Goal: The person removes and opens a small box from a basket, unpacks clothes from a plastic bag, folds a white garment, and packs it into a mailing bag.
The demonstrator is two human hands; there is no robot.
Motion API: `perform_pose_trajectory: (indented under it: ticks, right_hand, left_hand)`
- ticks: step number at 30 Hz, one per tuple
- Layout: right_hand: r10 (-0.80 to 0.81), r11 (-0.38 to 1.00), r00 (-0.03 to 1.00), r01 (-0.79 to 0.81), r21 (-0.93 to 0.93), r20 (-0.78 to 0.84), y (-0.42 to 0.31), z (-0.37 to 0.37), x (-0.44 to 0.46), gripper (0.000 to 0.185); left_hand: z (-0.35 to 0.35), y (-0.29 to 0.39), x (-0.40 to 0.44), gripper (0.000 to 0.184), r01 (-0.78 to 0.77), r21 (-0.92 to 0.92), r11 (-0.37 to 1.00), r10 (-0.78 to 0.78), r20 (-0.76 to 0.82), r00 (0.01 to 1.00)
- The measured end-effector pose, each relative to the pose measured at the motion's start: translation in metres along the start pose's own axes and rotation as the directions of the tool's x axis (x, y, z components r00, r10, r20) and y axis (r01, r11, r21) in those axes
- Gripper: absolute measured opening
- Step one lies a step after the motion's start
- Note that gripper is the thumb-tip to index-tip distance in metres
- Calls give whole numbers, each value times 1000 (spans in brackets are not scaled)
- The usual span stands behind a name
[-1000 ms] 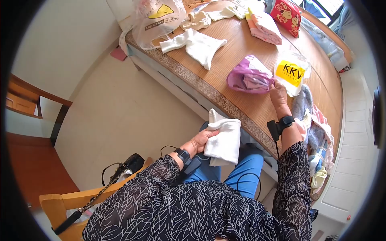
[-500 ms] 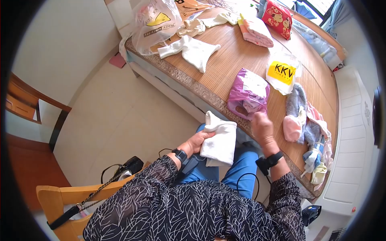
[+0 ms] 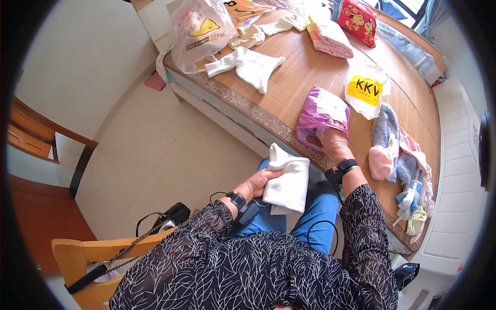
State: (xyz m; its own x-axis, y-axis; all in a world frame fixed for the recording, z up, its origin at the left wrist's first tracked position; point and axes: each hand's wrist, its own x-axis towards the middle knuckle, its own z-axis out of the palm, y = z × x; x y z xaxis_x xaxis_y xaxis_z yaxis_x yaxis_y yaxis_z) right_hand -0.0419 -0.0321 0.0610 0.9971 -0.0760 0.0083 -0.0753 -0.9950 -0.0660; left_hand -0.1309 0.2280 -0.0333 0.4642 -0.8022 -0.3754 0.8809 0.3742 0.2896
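My left hand grips the left side of a folded white cloth garment above my lap. The thumb lies on top of it, and the other fingers are hidden underneath. My right hand reaches into the mouth of a purple plastic bag near the bed's edge. Its fingers are hidden inside, so I cannot tell how they are held. White fabric or wrapping shows at the bag's top.
A white garment, a KKV bag, a folded pink blanket and a red cushion lie on the bed mat. Grey and pink clothes are at right. A wooden chair with a hanging handbag stands at left.
My right hand has moved forward from the near edge of the purple bag into its opening. My left hand still holds the white garment over my lap.
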Motion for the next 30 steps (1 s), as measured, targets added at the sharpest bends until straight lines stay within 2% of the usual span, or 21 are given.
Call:
perform_pose_trajectory:
  ticks: [1,4,5,8,9,10,11,12,14,17,18,19,20,22,24,27,28,29,30]
  right_hand:
    - [28,999,999,-27,32,-21,6,9,3,53]
    - [-64,991,993,76,-112,102,-7,-5,-14,50]
    - [-175,978,984,173,-114,-14,-6,-2,-21,45]
    - [-135,990,991,136,-46,24,12,25,-14,47]
    - [-233,969,967,223,-108,-100,16,35,-13,47]
    - [-417,861,907,376,-343,-53,25,42,-8,40]
    - [-567,676,822,496,-545,44,31,43,-3,33]
    - [-672,431,718,578,-693,180,32,35,3,27]
    - [-610,265,745,514,-816,270,27,9,5,27]
    - [-576,324,738,601,-731,352,93,75,88,11]
    - [-544,709,834,516,-481,93,88,75,89,11]
    - [-373,927,920,363,-98,-121,82,55,89,14]
    - [-102,927,964,181,327,-245,77,39,100,19]
    - [-211,952,954,250,177,-211,87,37,132,21]
    - [-280,951,935,301,65,-219,81,29,99,20]
    - [-407,913,877,383,-140,-255,52,-18,60,19]
    - [-487,825,869,425,-373,-86,60,-1,73,19]
    - [-550,666,831,498,-555,87,70,18,87,20]
    - [-523,579,813,558,-594,254,67,24,87,21]
  left_hand:
    - [0,0,0,38,-11,-1,1000,11,-2,1000]
    - [2,3,0,41,4,15,1000,-4,2,1000]
    - [2,3,-1,42,18,25,1000,-18,3,1000]
    - [-2,-1,5,43,13,41,999,-13,-11,1000]
    - [1,0,4,43,-15,48,999,15,0,1000]
    - [2,3,4,43,-12,56,998,12,1,1000]
    - [3,3,4,42,-4,61,998,4,1,1000]
    - [6,4,3,42,6,62,998,-6,0,1000]
    - [4,1,7,42,-35,89,995,32,33,999]
    - [0,-1,10,41,19,45,999,-21,52,998]
    - [-2,-3,11,41,-8,83,997,6,28,1000]
    - [4,-4,7,40,-6,83,997,7,-4,1000]
    - [10,0,5,40,-11,94,996,13,-28,1000]
    - [11,-1,4,39,-24,112,993,27,-29,999]
    - [5,-2,7,40,-27,134,991,25,19,1000]
    - [9,-3,7,40,-39,148,988,40,-8,999]
    - [10,-4,6,39,-45,150,988,49,-20,999]
    - [8,-5,6,39,-36,139,990,39,-14,999]
    - [8,-5,7,39,-27,133,991,30,-18,999]
